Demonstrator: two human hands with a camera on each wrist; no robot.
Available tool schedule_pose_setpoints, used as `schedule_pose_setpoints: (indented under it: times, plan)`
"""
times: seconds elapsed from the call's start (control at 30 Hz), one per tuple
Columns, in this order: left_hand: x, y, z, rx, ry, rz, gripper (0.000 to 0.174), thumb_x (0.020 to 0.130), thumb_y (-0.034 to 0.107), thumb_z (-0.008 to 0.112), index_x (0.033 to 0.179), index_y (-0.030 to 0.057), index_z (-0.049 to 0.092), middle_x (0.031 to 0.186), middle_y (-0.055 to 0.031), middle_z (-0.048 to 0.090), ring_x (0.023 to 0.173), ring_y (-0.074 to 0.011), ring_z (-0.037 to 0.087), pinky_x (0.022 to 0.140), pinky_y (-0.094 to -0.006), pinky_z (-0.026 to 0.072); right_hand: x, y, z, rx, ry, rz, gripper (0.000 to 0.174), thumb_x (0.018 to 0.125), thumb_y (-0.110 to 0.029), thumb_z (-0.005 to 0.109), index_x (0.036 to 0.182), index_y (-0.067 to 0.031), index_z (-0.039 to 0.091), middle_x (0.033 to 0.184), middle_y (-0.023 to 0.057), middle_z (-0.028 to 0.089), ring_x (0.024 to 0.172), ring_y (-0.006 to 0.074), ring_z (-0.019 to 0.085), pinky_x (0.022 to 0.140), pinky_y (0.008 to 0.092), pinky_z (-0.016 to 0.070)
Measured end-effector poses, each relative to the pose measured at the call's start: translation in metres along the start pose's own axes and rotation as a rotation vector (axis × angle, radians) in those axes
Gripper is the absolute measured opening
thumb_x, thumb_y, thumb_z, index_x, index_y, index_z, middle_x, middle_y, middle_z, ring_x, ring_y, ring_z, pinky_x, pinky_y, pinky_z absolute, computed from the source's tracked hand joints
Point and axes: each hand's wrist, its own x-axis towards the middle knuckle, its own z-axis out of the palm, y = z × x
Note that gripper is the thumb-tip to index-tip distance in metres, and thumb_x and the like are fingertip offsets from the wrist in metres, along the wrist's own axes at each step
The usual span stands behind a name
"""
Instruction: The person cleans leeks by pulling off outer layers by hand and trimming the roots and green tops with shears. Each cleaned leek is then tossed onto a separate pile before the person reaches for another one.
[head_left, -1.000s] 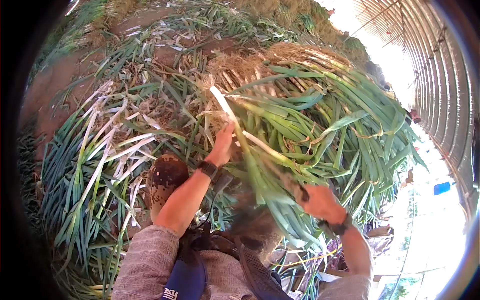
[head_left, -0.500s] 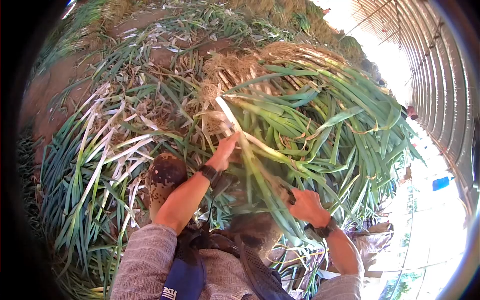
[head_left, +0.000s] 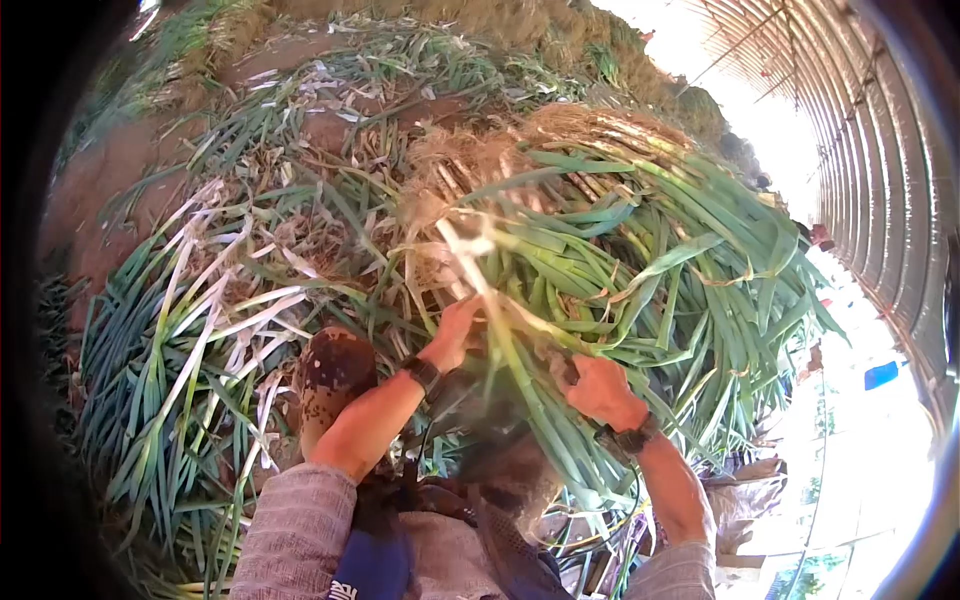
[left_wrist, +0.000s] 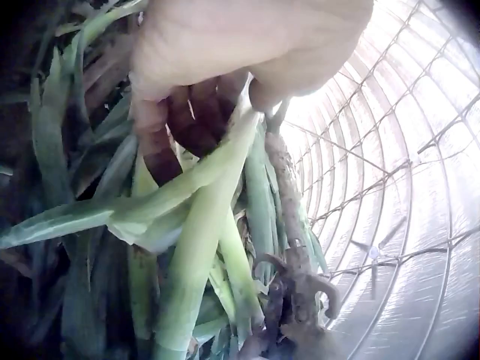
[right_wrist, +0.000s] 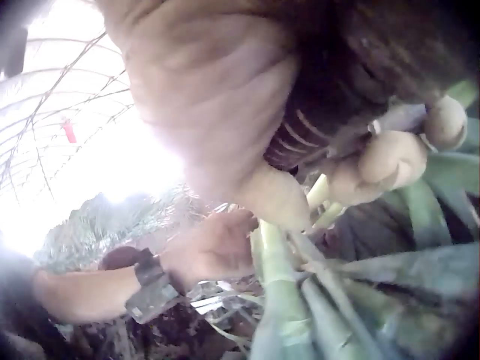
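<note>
In the head view my left hand (head_left: pixel 455 333) grips a leek (head_left: pixel 520 375) below its white end, leaves trailing toward my lap. The left wrist view shows that hand (left_wrist: pixel 225 52) with thumb and fingers round the pale green stalk (left_wrist: pixel 199 247). My right hand (head_left: pixel 605 390) is beside the leaves, lower right of the left hand. Its fingers curl round a dark, ridged object (right_wrist: pixel 330 90) in the right wrist view, with the thumb close to the stalk (right_wrist: pixel 281 300). Whether the right hand also holds a leaf, I cannot tell.
A large heap of leeks (head_left: pixel 680 250) with brown roots lies at the right. Pale-stemmed leeks (head_left: pixel 150 390) lie at the left. Loose leaves and trimmings (head_left: pixel 320 200) cover the soil between them. A knee (head_left: pixel 335 375) is below my left hand's side, near the leeks.
The leek and my left hand have moved slightly down and toward me. My right hand has moved left and up, closer to the left hand.
</note>
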Motion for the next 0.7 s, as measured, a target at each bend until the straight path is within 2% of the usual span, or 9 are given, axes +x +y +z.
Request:
schedule_pose_setpoints:
  times: [0.07, 0.17, 0.27, 0.33, 0.4, 0.47, 0.53, 0.63, 0.7]
  plan:
    - [0.011, -0.016, -0.014, -0.049, 0.086, -0.023, 0.036, 0.103, 0.036, 0.048, 0.115, 0.0049, 0.06, 0.1, -0.0096, 0.07, 0.085, -0.0237, 0.071, 0.071, -0.0405, 0.0596, 0.002, 0.008, 0.008, 0.006, 0.036, -0.004, 0.039, 0.088, -0.04, 0.059, 0.087, -0.0018, 0.065, 0.085, 0.0259, 0.067, 0.082, 0.046, 0.064, 0.075, 0.0522, 0.05]
    - [0.017, -0.013, -0.018, 0.069, 0.15, -0.007, 0.031, 0.104, 0.036, 0.048, 0.104, 0.0073, 0.061, 0.089, -0.0044, 0.066, 0.072, -0.0182, 0.065, 0.062, -0.0368, 0.0534, 0.0, 0.015, 0.013, 0.03, 0.092, -0.133, 0.047, 0.091, -0.048, 0.056, 0.076, -0.0045, 0.065, 0.073, 0.0235, 0.065, 0.072, 0.0449, 0.063, 0.066, 0.0511, 0.0504]
    - [0.043, -0.038, -0.042, 0.231, 0.273, 0.108, 0.027, 0.099, 0.031, 0.057, 0.094, 0.0054, 0.064, 0.081, -0.0017, 0.063, 0.069, -0.0144, 0.06, 0.06, -0.0352, 0.0467, -0.002, 0.017, 0.008, 0.039, -0.012, 0.009, 0.038, 0.086, -0.039, 0.058, 0.086, -0.002, 0.066, 0.087, 0.0256, 0.067, 0.081, 0.0456, 0.063, 0.074, 0.0521, 0.0497]
    - [0.052, -0.042, -0.041, 0.323, 0.376, 0.245, 0.025, 0.095, 0.027, 0.064, 0.093, 0.0022, 0.062, 0.08, -0.0043, 0.063, 0.072, -0.0177, 0.061, 0.062, -0.0374, 0.0456, -0.001, 0.025, 0.018, 0.031, -0.053, -0.082, 0.037, 0.084, -0.038, 0.058, 0.085, -0.0022, 0.067, 0.084, 0.025, 0.067, 0.08, 0.0452, 0.064, 0.073, 0.0516, 0.0501]
    - [0.054, -0.035, -0.04, 0.744, 0.473, 0.405, 0.028, 0.092, 0.026, 0.068, 0.095, -0.0011, 0.062, 0.081, -0.0092, 0.064, 0.073, -0.0223, 0.062, 0.064, -0.0407, 0.0467, -0.001, 0.029, 0.026, 0.027, -0.006, -0.165, 0.034, 0.081, -0.035, 0.058, 0.081, -0.0022, 0.067, 0.078, 0.0237, 0.067, 0.077, 0.0445, 0.064, 0.071, 0.0516, 0.0504]
    - [0.048, -0.025, -0.034, 0.735, 0.432, 0.439, 0.036, 0.088, 0.031, 0.072, 0.097, -0.0026, 0.061, 0.082, -0.013, 0.065, 0.074, -0.0247, 0.063, 0.066, -0.043, 0.0476, -0.001, 0.028, 0.032, -0.07, -0.112, -0.129, 0.033, 0.08, -0.035, 0.058, 0.078, -0.003, 0.067, 0.077, 0.0231, 0.066, 0.075, 0.0442, 0.064, 0.069, 0.0521, 0.0504]
    - [0.046, -0.012, -0.029, 0.878, 0.531, 0.359, 0.039, 0.084, 0.034, 0.074, 0.092, -0.0028, 0.062, 0.081, -0.014, 0.067, 0.074, -0.0259, 0.064, 0.068, -0.0426, 0.0487, -0.002, 0.031, 0.037, -0.065, -0.105, -0.14, 0.03, 0.08, -0.033, 0.059, 0.079, -0.0041, 0.066, 0.077, 0.0219, 0.067, 0.075, 0.044, 0.064, 0.067, 0.0516, 0.0498]
    - [0.066, -0.008, -0.049, 0.796, 0.518, 0.34, 0.038, 0.08, 0.033, 0.075, 0.086, -0.0017, 0.063, 0.079, -0.0143, 0.067, 0.073, -0.0266, 0.064, 0.068, -0.041, 0.0488, -0.01, 0.039, 0.041, -0.023, -0.044, -0.186, 0.029, 0.082, -0.033, 0.059, 0.079, -0.005, 0.065, 0.076, 0.0208, 0.066, 0.073, 0.0439, 0.063, 0.064, 0.0508, 0.0489]
    - [0.069, -0.009, -0.05, 0.632, 0.509, 0.311, 0.028, 0.08, 0.026, 0.075, 0.082, 0.0007, 0.064, 0.079, -0.0093, 0.067, 0.072, -0.0236, 0.065, 0.066, -0.0373, 0.0482, -0.013, 0.034, 0.04, 0.024, -0.002, -0.246, 0.03, 0.083, -0.034, 0.058, 0.079, -0.0048, 0.065, 0.076, 0.0209, 0.066, 0.072, 0.0439, 0.063, 0.063, 0.0505, 0.0487]
